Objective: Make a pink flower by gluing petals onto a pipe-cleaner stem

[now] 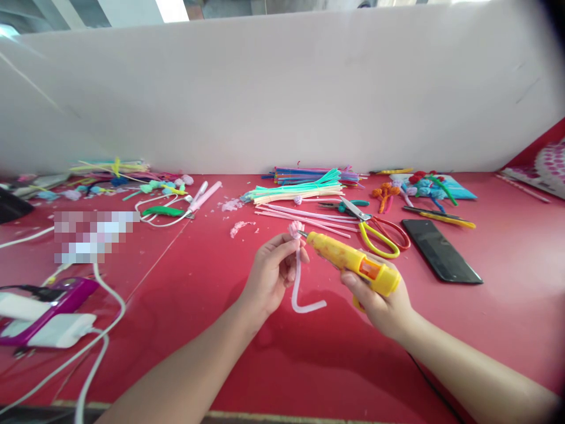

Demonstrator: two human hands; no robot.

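Observation:
Between the fingertips of my left hand (276, 268) is a pink pipe-cleaner flower (296, 228), bloom upward. Its pale pink stem (296, 288) hangs below the fingers and bends to the right at the bottom. My right hand (382, 297) is wrapped round a yellow hot glue gun (342, 253), which points left. The metal nozzle is at the right side of the bloom; whether it touches, I cannot tell. Just behind the hands lie loose pink pipe cleaners (309, 219) and scissors (379, 232) with one yellow and one red handle loop.
Bundled pipe cleaners (295, 191) lie along the white partition (282, 94). A black phone (441, 250) and a yellow cutter (441, 217) are on the right. A purple power strip (66, 303) with white cables (117, 294) sits at the left. Finished pipe-cleaner pieces (426, 187) lie back right.

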